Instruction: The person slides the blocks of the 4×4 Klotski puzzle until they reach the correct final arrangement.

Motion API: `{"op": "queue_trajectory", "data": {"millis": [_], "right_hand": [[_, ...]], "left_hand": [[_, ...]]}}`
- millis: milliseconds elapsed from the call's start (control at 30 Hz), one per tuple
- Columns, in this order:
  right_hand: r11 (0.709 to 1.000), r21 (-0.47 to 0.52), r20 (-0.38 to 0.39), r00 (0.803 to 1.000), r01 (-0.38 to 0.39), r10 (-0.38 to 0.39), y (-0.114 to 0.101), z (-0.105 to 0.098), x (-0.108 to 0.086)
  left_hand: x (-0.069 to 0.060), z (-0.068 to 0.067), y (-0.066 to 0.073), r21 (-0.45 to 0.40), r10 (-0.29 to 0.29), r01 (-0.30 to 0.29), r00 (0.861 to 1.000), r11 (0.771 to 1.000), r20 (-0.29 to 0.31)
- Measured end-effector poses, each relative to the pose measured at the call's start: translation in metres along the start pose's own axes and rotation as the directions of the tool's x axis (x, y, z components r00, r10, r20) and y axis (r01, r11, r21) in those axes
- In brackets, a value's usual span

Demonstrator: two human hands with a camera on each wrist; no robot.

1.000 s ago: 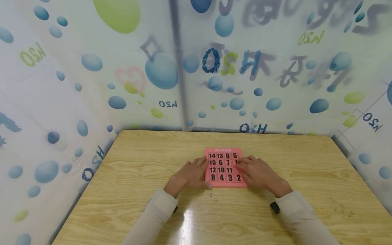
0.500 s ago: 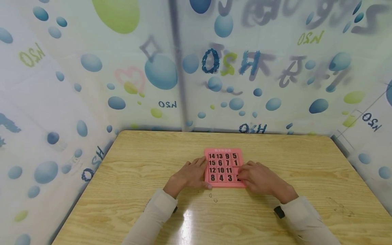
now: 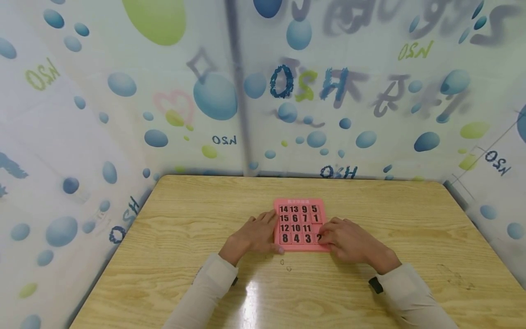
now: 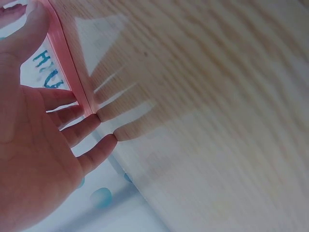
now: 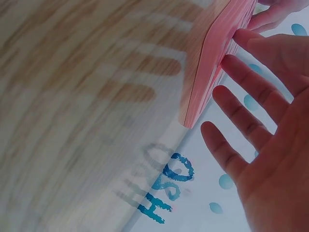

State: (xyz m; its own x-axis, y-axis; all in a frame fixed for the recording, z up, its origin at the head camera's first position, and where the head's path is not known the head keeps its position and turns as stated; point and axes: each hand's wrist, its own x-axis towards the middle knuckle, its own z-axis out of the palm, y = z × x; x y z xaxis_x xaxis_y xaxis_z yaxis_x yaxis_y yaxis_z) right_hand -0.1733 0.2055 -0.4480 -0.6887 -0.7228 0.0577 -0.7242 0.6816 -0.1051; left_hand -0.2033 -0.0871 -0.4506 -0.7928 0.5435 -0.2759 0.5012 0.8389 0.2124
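Note:
A pink sliding number puzzle (image 3: pixel 302 247) lies flat on the table in the head view. Its black-numbered tiles sit in rows, and the gap appears in the right column below the 1 tile (image 3: pixel 316 218). My left hand (image 3: pixel 256 235) rests along the puzzle's left edge, thumb by the near left corner; in the left wrist view its fingers (image 4: pixel 94 157) are extended. At the lower right, my right hand (image 3: pixel 349 240) touches the puzzle with thumb and index finger near the 2 tile (image 3: pixel 318 238), partly covering it. The right wrist view shows the other fingers (image 5: pixel 234 157) spread, clear of the puzzle.
The wooden table (image 3: pixel 197 205) extends around the puzzle on every side. Behind it stands a patterned wall covering (image 3: pixel 263 114) with blue and green drops. Small dark marks (image 3: pixel 285 265) lie on the tabletop just in front of the puzzle.
My right hand has shifted from the 1 tile toward the near right corner, uncovering the 1 and partly covering the 2. My left hand stays at the puzzle's left edge.

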Motion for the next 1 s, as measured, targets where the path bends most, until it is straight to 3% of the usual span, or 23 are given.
{"op": "queue_trajectory", "data": {"millis": [400,733,1000], "right_hand": [[1.0,-0.022,-0.003,1.0,-0.004,0.004,-0.0002,0.0019,-0.0002],[0.999,-0.007,-0.034,0.998,0.045,-0.045,-0.0021,0.001,-0.0015],[1.0,-0.025,-0.03,0.999,0.017,-0.017,-0.0022,0.0019,-0.0013]], "left_hand": [[-0.0007,-0.0013,0.0008,-0.005,0.0,0.001,1.0,1.0,0.013],[-0.0005,-0.0014,0.0011,0.001,-0.003,0.003,1.0,1.0,0.015],[-0.0002,-0.0009,0.0005,-0.001,-0.001,0.001,1.0,1.0,0.016]]}}
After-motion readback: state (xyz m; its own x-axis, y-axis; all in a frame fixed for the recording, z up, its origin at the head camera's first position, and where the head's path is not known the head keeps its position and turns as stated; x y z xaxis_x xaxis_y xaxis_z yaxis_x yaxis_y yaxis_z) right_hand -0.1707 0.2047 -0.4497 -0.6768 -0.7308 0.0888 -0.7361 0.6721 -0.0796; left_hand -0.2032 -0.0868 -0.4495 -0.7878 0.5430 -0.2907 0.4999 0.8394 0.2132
